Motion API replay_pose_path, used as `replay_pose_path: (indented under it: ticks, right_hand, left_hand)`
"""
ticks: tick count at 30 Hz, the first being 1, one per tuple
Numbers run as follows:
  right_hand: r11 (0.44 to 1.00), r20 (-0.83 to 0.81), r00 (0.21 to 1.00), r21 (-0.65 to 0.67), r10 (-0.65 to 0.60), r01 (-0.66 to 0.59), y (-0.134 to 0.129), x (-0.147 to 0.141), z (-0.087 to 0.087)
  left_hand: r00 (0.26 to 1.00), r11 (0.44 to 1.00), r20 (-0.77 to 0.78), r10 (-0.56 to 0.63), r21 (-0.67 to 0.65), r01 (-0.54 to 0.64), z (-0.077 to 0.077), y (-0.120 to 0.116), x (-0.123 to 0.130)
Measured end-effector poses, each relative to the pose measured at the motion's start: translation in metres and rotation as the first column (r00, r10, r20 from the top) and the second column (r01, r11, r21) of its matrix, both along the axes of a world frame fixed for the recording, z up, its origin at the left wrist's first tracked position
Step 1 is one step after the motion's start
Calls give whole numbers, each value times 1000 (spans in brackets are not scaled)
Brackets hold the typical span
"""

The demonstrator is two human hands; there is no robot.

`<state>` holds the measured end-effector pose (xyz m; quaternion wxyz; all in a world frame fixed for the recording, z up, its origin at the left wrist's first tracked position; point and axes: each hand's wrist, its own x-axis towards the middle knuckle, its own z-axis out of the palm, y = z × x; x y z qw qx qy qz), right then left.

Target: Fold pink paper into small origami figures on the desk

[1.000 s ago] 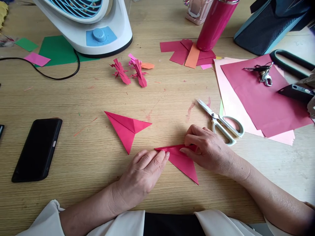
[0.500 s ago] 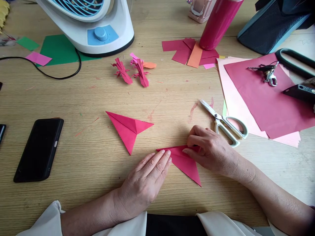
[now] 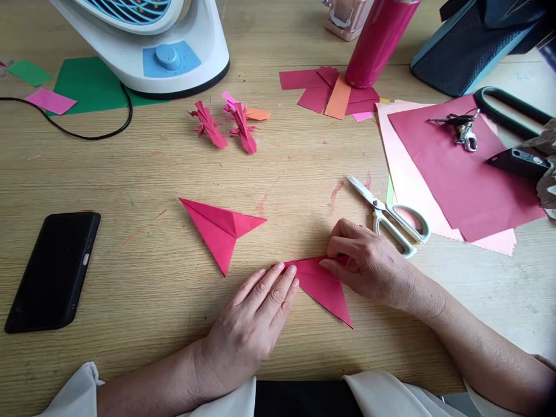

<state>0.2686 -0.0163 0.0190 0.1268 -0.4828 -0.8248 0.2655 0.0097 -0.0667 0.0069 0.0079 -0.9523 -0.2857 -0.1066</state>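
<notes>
A folded red paper (image 3: 325,289) lies on the table in front of me, one point of it toward the lower right. My left hand (image 3: 252,324) rests flat over its left end, fingers stretched out. At its upper right corner my right hand (image 3: 369,260) pinches the paper between thumb and bent fingers, hiding that corner. Another folded red paper (image 3: 221,229), pointed at three ends, lies untouched to the upper left of my left hand. White-handled scissors (image 3: 391,217) lie partly open just beyond my right hand.
A black phone (image 3: 52,272) lies at the left. Farther back are a white fan base (image 3: 186,69), small folded red figures (image 3: 245,130), paper strips (image 3: 313,95) and a pink bottle (image 3: 380,46). Large paper sheets (image 3: 460,174) with keys (image 3: 467,136) lie at the right.
The whole view has shifted slightly, so most things appear a little farther left. Both hands keep nearly the same hold on the paper.
</notes>
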Motion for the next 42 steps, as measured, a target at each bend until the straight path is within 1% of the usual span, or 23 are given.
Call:
replay_pose_path:
  ticks: [4, 10, 16, 22, 25, 28, 33, 36, 42]
  right_hand:
    - [1000, -11, 1000, 12, -8, 8, 0, 0, -2]
    - [998, 18, 1000, 65, -20, 19, -1, -1, -5]
    - [995, 37, 999, 97, -25, 21, -2, -3, -8]
    - [997, 33, 999, 75, -37, 34, -3, -3, -9]
    - [996, 31, 999, 75, -41, 39, -4, -3, -9]
    - [996, 58, 997, 86, -43, 38, -4, -3, -9]
    - [994, 114, 992, 104, -49, 38, -4, -3, -8]
    - [995, 106, 994, 96, -42, 31, -4, -2, -9]
    - [996, 85, 996, 90, -24, 16, -2, 0, -8]
  left_hand:
    - [1000, 1000, 3, 6, -10, -6, 1, 0, 0]
    - [999, 1000, 44, 0, 2, 0, -1, 1, 1]
    - [999, 1000, 41, 1, 18, -2, -2, 1, 3]
    - [1000, 999, -15, 12, 42, -11, 0, 0, 5]
    - [1000, 998, -16, 24, 59, -23, -3, 0, 4]
    - [998, 995, -14, 59, 79, -58, -7, -2, 7]
    - [982, 986, -82, 169, 23, -167, -5, -6, 16]
    - [979, 982, -76, 187, 29, -185, -3, -9, 21]
    - [969, 972, -83, 231, 59, -227, -6, -14, 27]
